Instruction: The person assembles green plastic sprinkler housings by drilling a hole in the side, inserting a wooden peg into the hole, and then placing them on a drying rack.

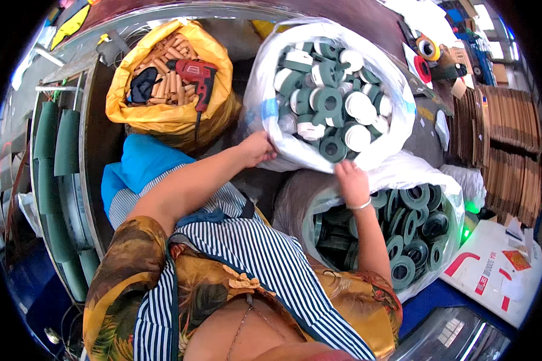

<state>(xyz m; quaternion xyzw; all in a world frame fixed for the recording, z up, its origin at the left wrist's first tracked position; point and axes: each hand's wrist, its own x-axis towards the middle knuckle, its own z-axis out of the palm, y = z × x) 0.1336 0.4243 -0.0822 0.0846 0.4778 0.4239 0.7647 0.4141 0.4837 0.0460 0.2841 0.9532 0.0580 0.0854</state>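
Observation:
A large white plastic bag [397,141] stands in front of me with its mouth wide. Inside it lie many dark green rings and white round caps [330,102], some joined in pairs. My left hand [258,149] holds the near left side of the bag's rim, fingers closed on the plastic. At the near edge, my right hand [351,180] is closed over the rolled rim, with a light bracelet on the wrist. Under my right forearm sits a second clear plastic bag [448,186], filled with dark green rings [409,225].
Left of the white bag stands a yellow bag [117,105] of short orange-brown rods [177,45], with a red power drill [199,75] and dark cloth on top. A metal rack [96,138] holds green rolls at left. Cardboard stacks [512,120] and a white carton [488,259] are at right.

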